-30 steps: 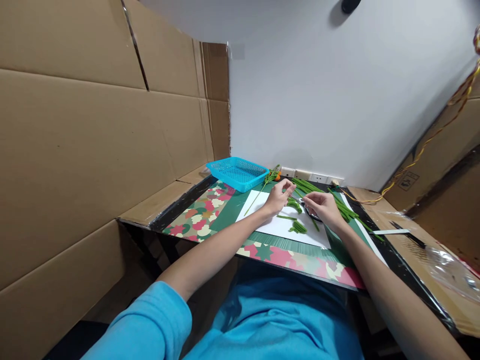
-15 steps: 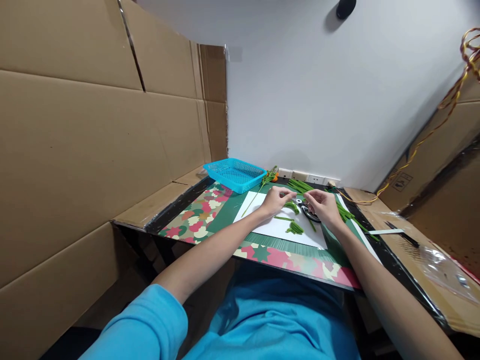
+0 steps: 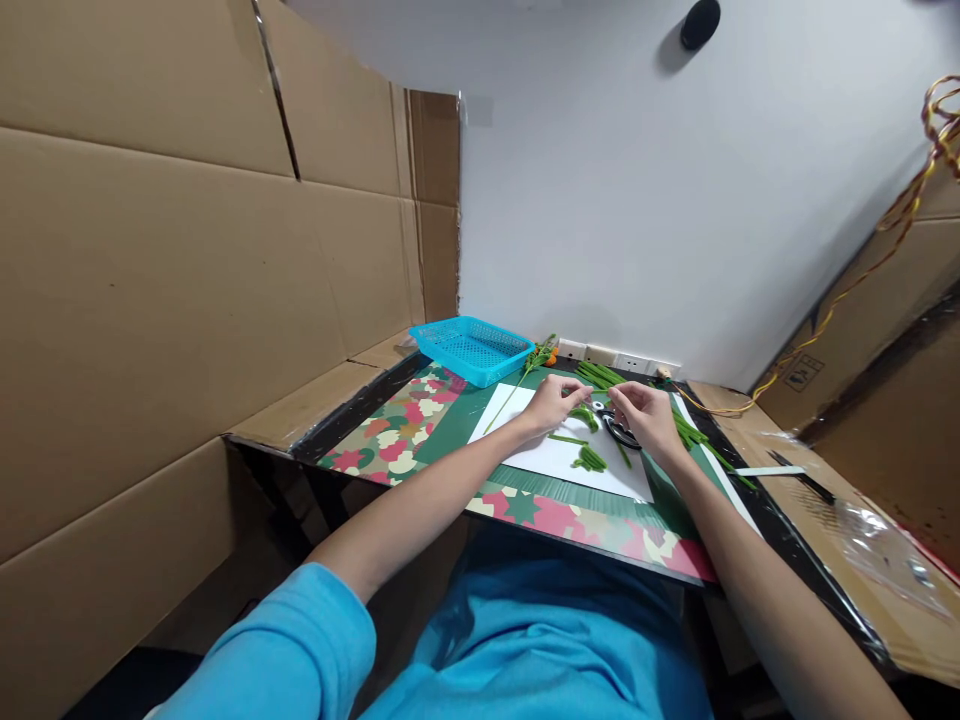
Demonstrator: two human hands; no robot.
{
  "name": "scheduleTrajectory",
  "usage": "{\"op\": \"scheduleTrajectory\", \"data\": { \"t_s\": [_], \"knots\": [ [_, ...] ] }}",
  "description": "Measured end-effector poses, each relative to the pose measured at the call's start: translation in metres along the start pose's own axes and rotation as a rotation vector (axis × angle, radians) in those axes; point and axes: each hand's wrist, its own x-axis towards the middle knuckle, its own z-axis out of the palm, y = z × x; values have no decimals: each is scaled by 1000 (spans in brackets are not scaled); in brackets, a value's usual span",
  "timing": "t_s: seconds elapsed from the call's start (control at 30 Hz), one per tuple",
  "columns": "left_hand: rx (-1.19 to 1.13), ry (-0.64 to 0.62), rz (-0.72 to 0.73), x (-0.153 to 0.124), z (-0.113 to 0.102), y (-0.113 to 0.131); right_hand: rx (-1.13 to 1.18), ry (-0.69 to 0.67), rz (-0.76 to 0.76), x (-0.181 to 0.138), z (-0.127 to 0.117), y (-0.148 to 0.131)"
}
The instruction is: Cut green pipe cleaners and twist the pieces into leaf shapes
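Pale wall [image 3: 615, 190] fills the upper centre of the frame; cardboard panels [image 3: 187, 300] cover the left side. A person in a blue shirt [image 3: 532, 640] sits at bottom centre, facing a table whose green mat [image 3: 450, 442] has a patterned border. The blue basket [image 3: 491, 373] stands on the mat, left of the frame's centre. White paper [image 3: 541, 462] lies right of centre, beneath the hands. A clear plastic bag [image 3: 885, 555] rests at the lower right.

Both hands meet above the paper. The left hand [image 3: 552, 402] and the right hand [image 3: 648, 412] each pinch with thumb and fingers, gripping between them a short green piece [image 3: 601, 390] (its ends are hidden by the fingertips). Long green stems [image 3: 597, 375] lie behind the hands and to the right of the right hand. An orange flower with a long stem [image 3: 540, 355] lies beside the basket. Scissors [image 3: 621, 438] with black handles lie just beside the right hand. Smallest are the cut green bits [image 3: 590, 459] on the paper, below the hands, some bunched and one lying straight.
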Motion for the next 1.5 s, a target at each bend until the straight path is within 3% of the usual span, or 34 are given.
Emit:
{"op": "scheduleTrajectory", "data": {
  "t_s": [0.2, 0.47, 0.6, 0.87, 1.33, 1.5],
  "knots": [
    [-122, -132, -80, -1, 1, -1, 67, 18, 28, -2, 3, -3],
    [21, -138, 50, -4, 10, 5, 231, 114, 87, 0, 3, -5],
    [87, -168, 11, -4, 11, -4, 298, 40, 164, -1, 4, -7],
    [38, -221, -18, -6, 11, -7, 119, -60, 74, -2, 8, -2],
    [151, -264, 2, -8, 14, -5, 42, 39, 61, -5, 12, -1],
    [236, -251, 79, -8, 11, -2, -33, 60, 8, -5, 11, 0]
  ]
}}
